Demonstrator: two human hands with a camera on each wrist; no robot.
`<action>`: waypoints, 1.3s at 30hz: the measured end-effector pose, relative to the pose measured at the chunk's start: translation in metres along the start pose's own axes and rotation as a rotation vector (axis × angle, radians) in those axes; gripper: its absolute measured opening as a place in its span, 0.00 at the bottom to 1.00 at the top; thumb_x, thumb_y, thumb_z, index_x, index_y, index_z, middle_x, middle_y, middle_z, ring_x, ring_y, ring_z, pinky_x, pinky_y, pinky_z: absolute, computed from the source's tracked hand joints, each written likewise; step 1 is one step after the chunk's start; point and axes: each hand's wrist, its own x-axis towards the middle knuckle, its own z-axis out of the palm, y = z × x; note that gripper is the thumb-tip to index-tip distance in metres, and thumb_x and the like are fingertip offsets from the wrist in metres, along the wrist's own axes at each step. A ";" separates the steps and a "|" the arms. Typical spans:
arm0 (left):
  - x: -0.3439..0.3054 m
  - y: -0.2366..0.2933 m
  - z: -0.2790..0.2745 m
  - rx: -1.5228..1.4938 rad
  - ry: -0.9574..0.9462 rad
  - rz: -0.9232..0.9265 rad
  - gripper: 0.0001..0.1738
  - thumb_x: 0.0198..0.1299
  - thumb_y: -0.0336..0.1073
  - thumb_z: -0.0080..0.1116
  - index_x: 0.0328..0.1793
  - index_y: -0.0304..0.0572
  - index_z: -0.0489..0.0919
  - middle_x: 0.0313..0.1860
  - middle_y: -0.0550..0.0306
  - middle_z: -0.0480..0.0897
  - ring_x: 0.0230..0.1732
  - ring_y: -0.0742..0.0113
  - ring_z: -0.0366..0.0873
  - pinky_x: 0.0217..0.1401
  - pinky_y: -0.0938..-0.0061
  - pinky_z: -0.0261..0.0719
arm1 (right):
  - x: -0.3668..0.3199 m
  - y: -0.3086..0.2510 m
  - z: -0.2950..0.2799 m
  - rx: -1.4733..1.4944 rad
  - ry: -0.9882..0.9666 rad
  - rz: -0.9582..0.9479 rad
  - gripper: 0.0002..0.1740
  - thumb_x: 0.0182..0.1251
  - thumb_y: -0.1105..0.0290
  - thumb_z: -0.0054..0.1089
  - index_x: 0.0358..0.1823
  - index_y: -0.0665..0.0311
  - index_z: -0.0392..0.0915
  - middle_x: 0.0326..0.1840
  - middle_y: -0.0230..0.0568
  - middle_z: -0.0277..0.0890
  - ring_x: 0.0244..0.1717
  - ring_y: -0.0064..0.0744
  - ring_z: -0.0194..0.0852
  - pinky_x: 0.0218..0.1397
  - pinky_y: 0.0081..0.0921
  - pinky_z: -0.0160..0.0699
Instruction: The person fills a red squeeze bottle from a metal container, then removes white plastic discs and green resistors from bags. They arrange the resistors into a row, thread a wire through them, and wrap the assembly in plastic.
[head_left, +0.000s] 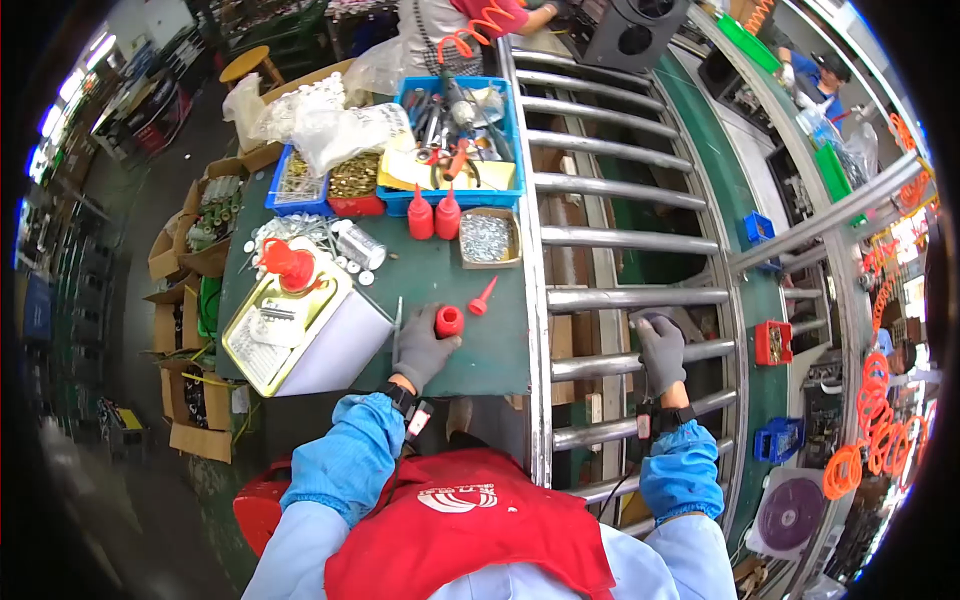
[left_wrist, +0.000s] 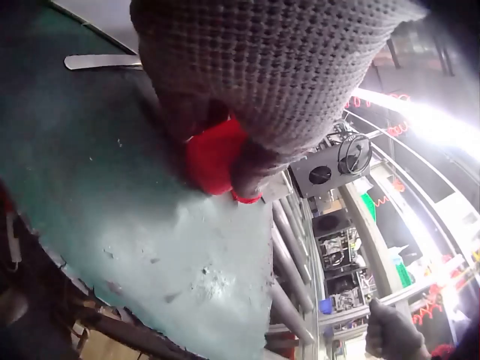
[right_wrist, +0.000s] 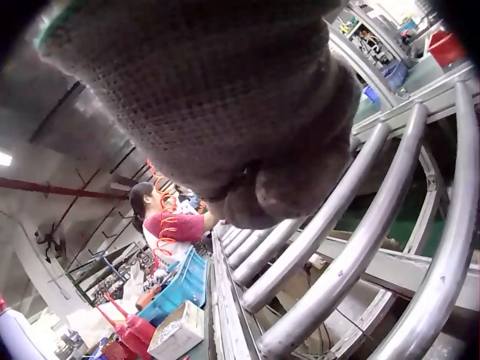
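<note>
My gloved left hand [head_left: 424, 352] grips a red squeeze bottle [head_left: 449, 321] at the table's front right; its top is open, without a nozzle. In the left wrist view the glove covers much of the bottle [left_wrist: 214, 157]. A loose red cone nozzle [head_left: 483, 297] lies just beyond it, and a thin metal strip [left_wrist: 101, 61] lies beside the hand. Over the roller conveyor [head_left: 640, 298] is my gloved right hand [head_left: 661, 352], its fingers curled in the right wrist view. I cannot tell whether those fingers hold anything.
Two more red bottles [head_left: 421, 216] with nozzles stand beside a box of small metal parts [head_left: 489, 238]. Behind them sits a blue tool crate [head_left: 516, 150]. A white container [head_left: 340, 335] with a red-topped bottle is at left. A black speaker-like box [head_left: 630, 40] sits far along the conveyor.
</note>
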 end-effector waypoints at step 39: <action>-0.103 -0.005 -0.245 -0.030 0.594 0.293 0.71 0.33 0.52 0.85 0.77 0.25 0.52 0.68 0.22 0.66 0.65 0.25 0.71 0.66 0.46 0.75 | -0.120 -0.505 0.151 -0.332 -0.697 -1.050 0.11 0.54 0.76 0.54 0.40 0.67 0.77 0.34 0.55 0.79 0.39 0.56 0.81 0.42 0.42 0.79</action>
